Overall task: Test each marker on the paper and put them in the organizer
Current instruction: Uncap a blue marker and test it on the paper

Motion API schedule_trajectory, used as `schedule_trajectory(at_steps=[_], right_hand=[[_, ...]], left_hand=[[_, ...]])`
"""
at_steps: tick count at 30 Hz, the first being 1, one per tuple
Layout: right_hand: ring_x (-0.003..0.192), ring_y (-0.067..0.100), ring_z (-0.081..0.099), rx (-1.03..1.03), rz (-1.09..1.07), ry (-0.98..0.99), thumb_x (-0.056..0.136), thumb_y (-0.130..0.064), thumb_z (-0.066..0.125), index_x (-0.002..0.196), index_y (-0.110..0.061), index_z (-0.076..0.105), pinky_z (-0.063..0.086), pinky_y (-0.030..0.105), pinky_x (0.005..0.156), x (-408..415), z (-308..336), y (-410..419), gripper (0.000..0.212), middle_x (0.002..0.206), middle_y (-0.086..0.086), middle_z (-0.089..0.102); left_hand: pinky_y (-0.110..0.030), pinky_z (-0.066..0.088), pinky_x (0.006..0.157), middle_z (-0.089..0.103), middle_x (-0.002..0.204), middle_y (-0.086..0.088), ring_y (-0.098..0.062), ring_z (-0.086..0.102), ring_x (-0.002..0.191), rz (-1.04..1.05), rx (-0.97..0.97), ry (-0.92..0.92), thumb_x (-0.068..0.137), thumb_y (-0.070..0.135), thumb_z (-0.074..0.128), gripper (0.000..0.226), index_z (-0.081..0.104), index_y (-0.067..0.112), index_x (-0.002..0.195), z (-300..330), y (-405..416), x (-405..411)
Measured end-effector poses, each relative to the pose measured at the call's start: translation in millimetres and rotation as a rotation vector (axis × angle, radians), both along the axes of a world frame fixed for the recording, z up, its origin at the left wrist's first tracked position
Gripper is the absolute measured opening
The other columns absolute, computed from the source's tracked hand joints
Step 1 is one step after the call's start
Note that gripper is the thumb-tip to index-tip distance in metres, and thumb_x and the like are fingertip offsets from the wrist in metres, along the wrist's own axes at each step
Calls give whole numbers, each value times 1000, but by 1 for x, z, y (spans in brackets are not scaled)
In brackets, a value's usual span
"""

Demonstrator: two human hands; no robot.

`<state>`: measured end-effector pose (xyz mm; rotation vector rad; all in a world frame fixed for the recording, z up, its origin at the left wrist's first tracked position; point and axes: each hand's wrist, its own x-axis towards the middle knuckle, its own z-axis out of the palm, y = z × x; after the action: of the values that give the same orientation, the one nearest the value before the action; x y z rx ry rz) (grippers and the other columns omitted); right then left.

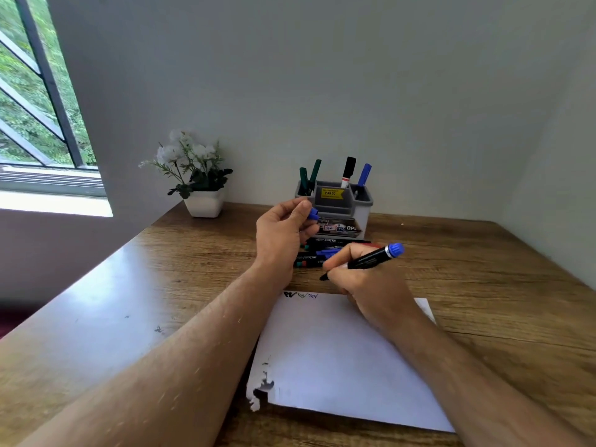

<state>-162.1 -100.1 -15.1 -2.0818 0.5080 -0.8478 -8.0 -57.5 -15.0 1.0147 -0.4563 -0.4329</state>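
Note:
My right hand point(364, 285) grips an uncapped black marker with a blue end point(375, 257), its tip pointing left just above the far edge of the white paper point(338, 356). My left hand point(283, 230) pinches the blue cap point(313, 214), raised in front of the grey organizer point(333, 204). Several markers stand in the organizer: two green point(309, 175), one black point(348, 171), one blue point(364, 174). Loose markers point(325, 251) lie on the table between my hands. Three small scribbles point(301, 295) mark the paper's top left corner.
A white pot with white flowers point(201, 188) stands at the back left of the wooden table point(483, 285). A window is at far left and a wall runs behind the organizer. The paper's near left corner point(261, 388) is torn and stained.

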Motion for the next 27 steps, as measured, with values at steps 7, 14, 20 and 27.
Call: schedule_trajectory(at_steps=[7, 14, 20, 27], right_hand=[[48, 10, 49, 92, -66, -45, 76, -6, 65, 55, -15, 57, 38, 20, 50, 1, 0, 0, 25, 43, -6, 50], [44, 6, 48, 41, -112, -17, 74, -16, 66, 56, -9, 60, 36, 15, 42, 3, -3, 2, 21, 43, -4, 52], [43, 5, 48, 9, -109, 46, 70, -20, 64, 51, -11, 57, 36, 14, 40, 4, -4, 2, 22, 43, -3, 52], [43, 6, 48, -5, -135, 63, 73, -20, 64, 54, -9, 56, 38, 21, 43, 4, -2, 1, 23, 44, -3, 53]], left_hand=[[-24, 59, 70, 73, 90, -5, -11, 71, 76, 15, 11, -7, 94, 17, 68, 5, 71, 15, 97, 0, 1, -1], [-24, 59, 70, 73, 90, -5, -11, 71, 76, 23, 20, -23, 94, 16, 67, 7, 71, 14, 100, 0, 0, 0], [-22, 58, 67, 75, 83, -1, -9, 72, 72, 20, 18, -31, 93, 16, 68, 7, 72, 15, 99, -1, -1, 0], [-22, 58, 67, 76, 84, -2, -10, 72, 73, 29, 23, -35, 92, 16, 69, 7, 72, 15, 98, -1, -2, 1]])
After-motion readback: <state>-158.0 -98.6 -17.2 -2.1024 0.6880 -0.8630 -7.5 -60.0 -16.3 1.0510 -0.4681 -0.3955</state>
